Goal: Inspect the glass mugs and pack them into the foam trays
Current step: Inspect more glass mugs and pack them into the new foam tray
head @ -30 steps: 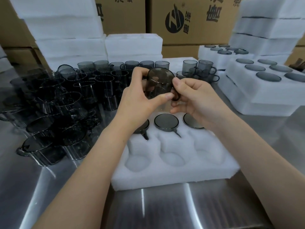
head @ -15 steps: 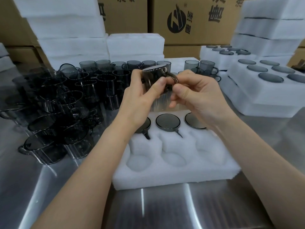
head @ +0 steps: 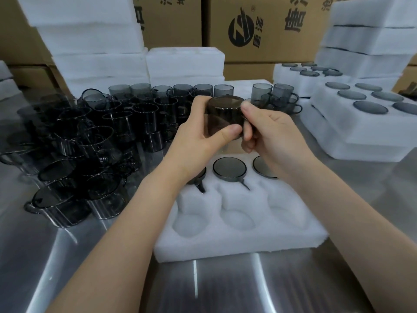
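Observation:
A smoky grey glass mug (head: 223, 114) is held upside down above the foam tray (head: 239, 236), base facing up. My left hand (head: 198, 141) grips its side, thumb across the front. My right hand (head: 270, 132) pinches the mug's right side, where the handle is hidden by the fingers. The white tray lies on the steel table in front of me. Three mugs sit upside down in its far row; the middle one (head: 229, 167) is in full view. The near row shows three bare round pockets (head: 237, 219).
Many loose grey mugs (head: 90, 141) crowd the table to the left and behind. Packed foam trays (head: 361, 114) stand stacked at the right. Blank foam slabs (head: 94, 41) and cardboard boxes (head: 259, 28) line the back. Bare steel table (head: 214, 288) lies nearest me.
Both hands have turned the mug over: its round end faced me, then it lay on its side with the handle up, and now it sits base up, slightly lower.

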`<state>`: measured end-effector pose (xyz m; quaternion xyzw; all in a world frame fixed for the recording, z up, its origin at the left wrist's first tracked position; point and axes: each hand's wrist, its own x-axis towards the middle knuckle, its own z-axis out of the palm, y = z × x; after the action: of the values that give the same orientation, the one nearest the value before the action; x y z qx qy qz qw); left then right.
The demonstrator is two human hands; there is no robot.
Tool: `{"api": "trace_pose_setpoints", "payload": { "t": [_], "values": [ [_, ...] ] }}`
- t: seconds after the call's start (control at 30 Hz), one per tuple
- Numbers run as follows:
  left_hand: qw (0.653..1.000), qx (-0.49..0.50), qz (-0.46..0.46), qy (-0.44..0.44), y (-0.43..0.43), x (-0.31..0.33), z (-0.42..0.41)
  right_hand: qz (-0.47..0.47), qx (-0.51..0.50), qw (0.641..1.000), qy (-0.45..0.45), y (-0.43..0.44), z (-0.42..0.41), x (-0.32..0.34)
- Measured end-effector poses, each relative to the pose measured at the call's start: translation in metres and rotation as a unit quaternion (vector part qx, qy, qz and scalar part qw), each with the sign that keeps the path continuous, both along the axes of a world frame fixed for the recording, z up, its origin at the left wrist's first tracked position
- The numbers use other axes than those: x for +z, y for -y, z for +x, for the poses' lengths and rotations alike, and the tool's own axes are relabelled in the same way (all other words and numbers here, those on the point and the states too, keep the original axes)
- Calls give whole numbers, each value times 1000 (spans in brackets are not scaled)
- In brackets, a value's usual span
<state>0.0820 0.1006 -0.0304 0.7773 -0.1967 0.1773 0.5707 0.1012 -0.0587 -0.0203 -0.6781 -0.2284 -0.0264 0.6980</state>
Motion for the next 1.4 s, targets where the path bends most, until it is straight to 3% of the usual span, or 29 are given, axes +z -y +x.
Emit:
{"api": "trace_pose_setpoints", "payload": {
  "t": [0.1,0.17,0.27,0.47,0.57,0.73,0.87,0.97,1.13,1.27,1.4],
  "values": [
    [1000,4,16,13,0,0,-1,-3,-1,999,-46,1,1,-1],
    [1000,-5,-6,10,0,1,-2,67,0,995,-70,2,2,0],
    [999,-31,-38,3,0,3,-2,101,-8,994,-39,4,3,1],
    [996,-77,-24,-48,3,6,-5,93,142,984,-44,0,0,-3],
    [999,-41,-23,-21,3,7,-5,74,85,994,-9,0,-3,-4],
    [997,-25,25,73,0,8,-8,-49,-38,988,139,-3,-5,-7],
    [997,-48,44,39,3,8,-11,-87,-102,976,172,-2,-2,-7],
    [994,-11,92,54,6,6,-12,-104,-142,965,194,-1,0,-8],
    [992,26,95,76,5,4,-10,-36,-121,985,120,-1,0,-8],
    [995,-2,69,76,3,3,-10,74,-83,993,31,1,-4,-2],
    [995,-39,34,89,5,3,-11,125,-20,989,-71,1,0,-1]
  ]
}}
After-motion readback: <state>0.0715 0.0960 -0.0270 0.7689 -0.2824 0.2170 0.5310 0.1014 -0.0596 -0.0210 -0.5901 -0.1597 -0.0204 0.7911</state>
